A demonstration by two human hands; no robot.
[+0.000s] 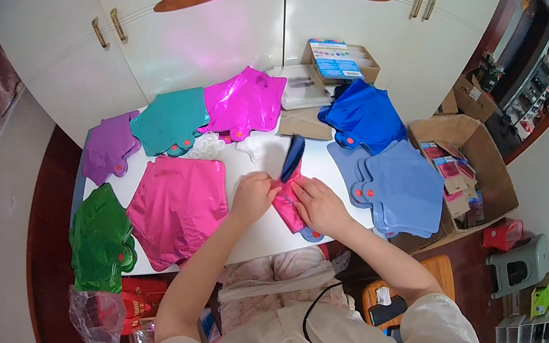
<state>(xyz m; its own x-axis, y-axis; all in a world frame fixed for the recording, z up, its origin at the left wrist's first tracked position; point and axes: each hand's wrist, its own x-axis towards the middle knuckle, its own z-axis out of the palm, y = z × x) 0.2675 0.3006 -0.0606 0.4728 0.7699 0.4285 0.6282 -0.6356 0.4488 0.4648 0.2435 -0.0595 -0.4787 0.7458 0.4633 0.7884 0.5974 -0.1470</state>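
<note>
A folded pink foil balloon (pixel 288 205) lies on the white table (pixel 259 228) in front of me, with a dark blue folded piece (pixel 292 156) sticking up from its top end. My left hand (pixel 252 196) pinches the pink balloon's upper left edge. My right hand (pixel 320 205) presses on its right side, fingers curled over it. Both forearms come in from the lower edge.
Stacks of flat foil balloons ring the table: green (pixel 101 240), pink (pixel 177 206), purple (pixel 108 147), teal (pixel 169 121), magenta (pixel 246 101), royal blue (pixel 362 115), light blue (pixel 397 187). An open cardboard box (pixel 467 172) stands at the right. White wardrobe doors stand behind.
</note>
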